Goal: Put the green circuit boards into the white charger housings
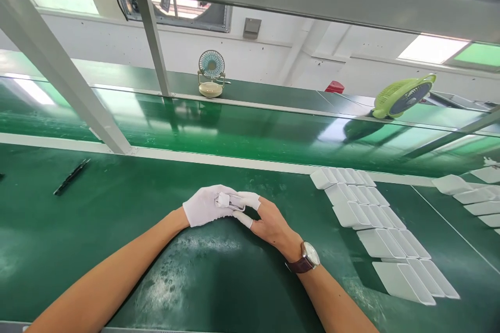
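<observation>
My left hand (209, 206), in a white glove, is closed around a small white part (236, 202) with a rectangular, frame-like outline. Its exact kind is too small to make out, and the gloved fingers hide some of it. From the other side, my right hand (269, 221) pinches the same part, its fingertips covered in white finger cots. Both hands meet just above the green table (156, 187). A wristwatch (310, 255) with a dark strap is on my right wrist.
Rows of white open trays (375, 213) stand on the right, with more trays (476, 197) farther right. Dark tweezers (72, 177) lie at left. Behind the white rail are a small fan (211, 70) and a green fan (402, 96). A slanted post (74, 67) rises at left.
</observation>
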{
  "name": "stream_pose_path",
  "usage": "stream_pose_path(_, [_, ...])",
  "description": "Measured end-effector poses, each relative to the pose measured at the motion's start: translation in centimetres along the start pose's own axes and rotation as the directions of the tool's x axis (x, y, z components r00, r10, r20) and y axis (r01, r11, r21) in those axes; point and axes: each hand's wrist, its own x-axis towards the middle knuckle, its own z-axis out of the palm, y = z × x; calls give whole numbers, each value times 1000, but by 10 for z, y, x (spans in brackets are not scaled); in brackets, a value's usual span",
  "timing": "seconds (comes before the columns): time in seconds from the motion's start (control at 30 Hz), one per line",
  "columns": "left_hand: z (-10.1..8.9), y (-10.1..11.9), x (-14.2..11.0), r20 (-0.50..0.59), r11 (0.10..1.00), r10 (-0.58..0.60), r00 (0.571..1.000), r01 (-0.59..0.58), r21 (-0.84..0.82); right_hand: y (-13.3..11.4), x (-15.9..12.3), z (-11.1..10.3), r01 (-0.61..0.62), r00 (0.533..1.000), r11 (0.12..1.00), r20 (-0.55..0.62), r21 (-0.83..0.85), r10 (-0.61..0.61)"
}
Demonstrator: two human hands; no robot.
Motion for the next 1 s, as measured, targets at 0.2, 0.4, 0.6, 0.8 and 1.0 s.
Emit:
stream_pose_path(0.2, [-3, -5, -1, 2, 947, 109, 994, -105, 303, -1, -1, 5, -4, 996, 999, 88, -48, 9])
stream_pose_path(0.4, [-3, -5, -2, -55, 904, 241, 969, -203, 377, -1, -1, 2, -43, 995, 996, -98, -75, 36])
stream_pose_path(0.6, [-6, -9, 1, -100, 874, 330, 939, -264, 408, 4, 2, 8, -49, 997, 999, -55, -3, 49])
stream_pose_path(0.8, [3, -8, 0, -159, 834, 361, 919, -242, 496, 6, 7, 18, -305, 908, 800, -95, 517, 408])
stream_pose_path(1.0, [28, -6, -5, -239, 675, 590, 771, -309, 670, -11, 11, 18, -432, 757, 71, 318, 899, 571])
